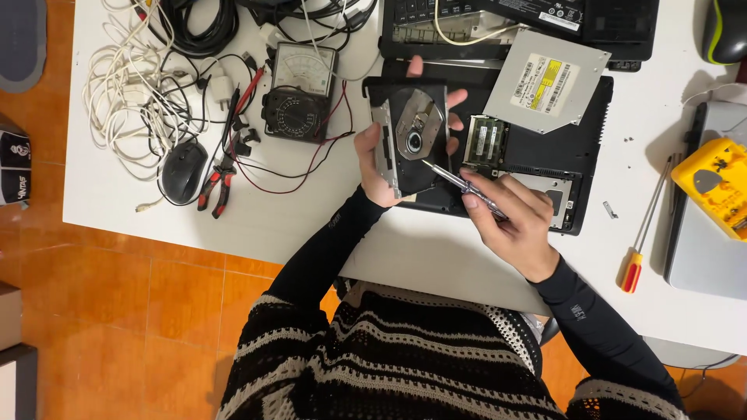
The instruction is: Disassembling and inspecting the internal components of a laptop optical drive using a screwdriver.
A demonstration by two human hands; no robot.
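Hands grip drive (411, 140) and screwdriver (459, 185) above crowded laptop (580, 155), table edge near.

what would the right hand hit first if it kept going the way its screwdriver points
Most likely the opened optical drive held in the left hand: the right hand aims its screwdriver up-left, tip apparently almost touching it.

Home repair bench: analog multimeter (299, 92), tangled cables (132, 85), opened laptop (545, 148).

Black sleeves, black-and-cream striped knit top
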